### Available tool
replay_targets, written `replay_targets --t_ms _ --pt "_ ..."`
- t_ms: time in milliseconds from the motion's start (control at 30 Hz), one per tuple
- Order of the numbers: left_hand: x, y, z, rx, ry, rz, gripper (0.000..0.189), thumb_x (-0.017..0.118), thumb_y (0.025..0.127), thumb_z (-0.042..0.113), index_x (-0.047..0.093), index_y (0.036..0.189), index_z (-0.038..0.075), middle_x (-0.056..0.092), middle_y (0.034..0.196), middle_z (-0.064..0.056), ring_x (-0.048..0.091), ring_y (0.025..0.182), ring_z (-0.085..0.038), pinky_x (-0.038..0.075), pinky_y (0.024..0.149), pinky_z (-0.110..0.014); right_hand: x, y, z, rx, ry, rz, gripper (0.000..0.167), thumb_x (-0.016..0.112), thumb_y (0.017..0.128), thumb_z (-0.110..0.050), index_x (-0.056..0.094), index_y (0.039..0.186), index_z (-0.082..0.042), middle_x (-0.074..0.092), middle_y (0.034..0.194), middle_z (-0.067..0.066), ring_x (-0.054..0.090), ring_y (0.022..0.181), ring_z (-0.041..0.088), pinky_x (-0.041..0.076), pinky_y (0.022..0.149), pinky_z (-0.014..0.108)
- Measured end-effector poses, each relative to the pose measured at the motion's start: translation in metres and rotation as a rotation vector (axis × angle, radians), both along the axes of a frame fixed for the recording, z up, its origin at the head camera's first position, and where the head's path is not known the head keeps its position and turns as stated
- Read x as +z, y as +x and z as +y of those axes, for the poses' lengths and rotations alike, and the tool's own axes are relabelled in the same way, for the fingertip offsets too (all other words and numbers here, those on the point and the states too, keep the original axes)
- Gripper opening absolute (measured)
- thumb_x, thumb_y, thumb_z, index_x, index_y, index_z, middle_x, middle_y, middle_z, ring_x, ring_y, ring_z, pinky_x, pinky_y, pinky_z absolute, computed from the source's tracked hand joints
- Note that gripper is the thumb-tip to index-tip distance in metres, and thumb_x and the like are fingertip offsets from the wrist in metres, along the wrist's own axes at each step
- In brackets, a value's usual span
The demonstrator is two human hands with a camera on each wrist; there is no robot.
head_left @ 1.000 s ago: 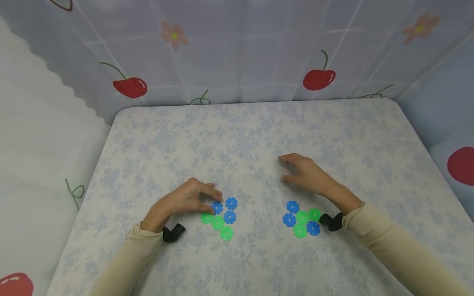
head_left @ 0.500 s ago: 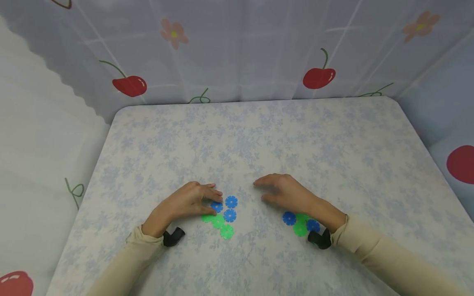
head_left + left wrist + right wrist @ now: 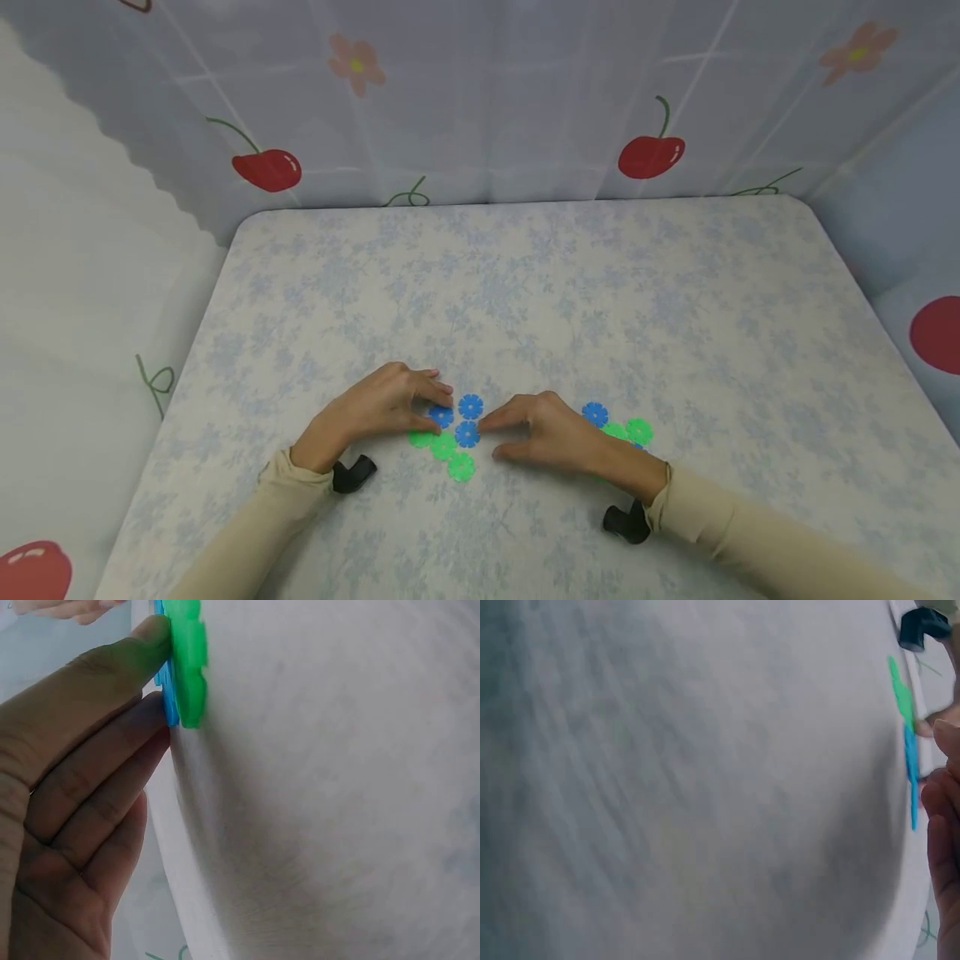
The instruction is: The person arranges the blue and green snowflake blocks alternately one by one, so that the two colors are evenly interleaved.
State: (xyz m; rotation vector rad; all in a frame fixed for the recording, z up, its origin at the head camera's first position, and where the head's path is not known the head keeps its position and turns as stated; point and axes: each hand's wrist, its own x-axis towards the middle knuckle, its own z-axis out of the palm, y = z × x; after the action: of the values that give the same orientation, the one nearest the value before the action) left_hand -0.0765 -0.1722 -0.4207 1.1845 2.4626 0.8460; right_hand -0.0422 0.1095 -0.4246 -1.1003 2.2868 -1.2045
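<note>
My left hand [image 3: 382,404] rests on the table and pinches a blue notched plastic disc [image 3: 441,417] between thumb and fingers. In the left wrist view, the thumb and fingertips meet the edges of a blue disc [image 3: 169,705] and a green disc [image 3: 189,667]. Several more flat discs lie beside it: two blue ones, such as the upper blue disc [image 3: 471,407], and green ones, such as the lowest green disc [image 3: 461,467]. My right hand [image 3: 551,433] reaches in from the right with thumb and fingers apart. Its index fingertip is beside the nearest blue disc [image 3: 467,434]; contact is unclear.
A second group of discs lies to the right, partly hidden by my right hand and forearm; a blue disc [image 3: 596,414] and a green disc [image 3: 639,431] show. The table [image 3: 525,283] wears a pale floral cloth. Cherry-print curtains [image 3: 487,100] stand behind it.
My right hand has swept left and toward me, from above the right group to the left group of discs. The left hand stays at its blue disc.
</note>
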Motion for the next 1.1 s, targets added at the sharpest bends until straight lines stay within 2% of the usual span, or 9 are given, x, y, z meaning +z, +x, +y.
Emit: replay_targets --t_ms 133,267,467,767,900,1100 --pt "0.000 0.000 0.000 -0.011 0.004 0.007 0.032 0.084 0.079 0.020 0.077 0.108 0.010 0.071 0.115 -0.006 0.059 0.121 -0.030 0.050 0.098 -0.040 -0.006 0.008 -0.012 0.068 0.005 0.006 0.035 0.080 0.083 -0.014 0.074 0.118 -0.010 0.070 0.116 -0.002 0.063 0.111 0.011 0.052 0.092 0.026" --pt "0.000 -0.001 0.000 -0.017 0.003 -0.003 0.031 0.083 0.080 0.018 0.077 0.109 0.009 0.070 0.116 -0.007 0.058 0.122 -0.030 0.051 0.097 -0.040 -0.009 0.012 -0.023 0.118 0.003 0.053 0.036 0.080 0.084 -0.014 0.073 0.118 -0.009 0.071 0.116 -0.001 0.063 0.109 0.010 0.051 0.092 0.024" --pt "0.001 0.000 0.000 -0.002 0.002 -0.023 0.030 0.083 0.080 0.016 0.077 0.108 0.009 0.070 0.117 -0.006 0.058 0.122 -0.027 0.051 0.096 -0.037 -0.011 0.014 -0.031 0.149 -0.012 0.100 0.032 0.078 0.085 -0.010 0.073 0.117 -0.007 0.071 0.114 0.000 0.064 0.105 0.009 0.051 0.089 0.021" --pt "0.001 -0.005 -0.001 0.009 0.033 -0.063 0.029 0.084 0.078 0.012 0.078 0.106 0.009 0.071 0.114 -0.005 0.060 0.119 -0.028 0.050 0.098 -0.038 -0.010 0.017 -0.036 0.142 0.020 0.145 0.029 0.079 0.084 -0.011 0.074 0.113 -0.008 0.071 0.111 -0.002 0.062 0.109 0.009 0.046 0.102 0.029" --pt "0.002 -0.010 -0.002 0.032 0.033 -0.077 0.026 0.082 0.080 0.013 0.078 0.106 0.011 0.071 0.115 -0.003 0.059 0.120 -0.026 0.050 0.099 -0.038 -0.009 0.019 -0.037 0.140 0.053 0.145 0.029 0.079 0.084 -0.011 0.075 0.113 -0.010 0.070 0.111 -0.002 0.061 0.111 0.010 0.045 0.102 0.027" --pt "0.005 -0.025 0.001 0.061 0.019 -0.085 0.027 0.082 0.080 0.013 0.078 0.107 0.012 0.071 0.116 -0.002 0.059 0.120 -0.024 0.049 0.099 -0.036 -0.008 0.021 -0.038 0.148 0.079 0.149 0.031 0.079 0.084 -0.011 0.073 0.114 -0.009 0.069 0.113 -0.002 0.059 0.113 0.012 0.044 0.103 0.027"
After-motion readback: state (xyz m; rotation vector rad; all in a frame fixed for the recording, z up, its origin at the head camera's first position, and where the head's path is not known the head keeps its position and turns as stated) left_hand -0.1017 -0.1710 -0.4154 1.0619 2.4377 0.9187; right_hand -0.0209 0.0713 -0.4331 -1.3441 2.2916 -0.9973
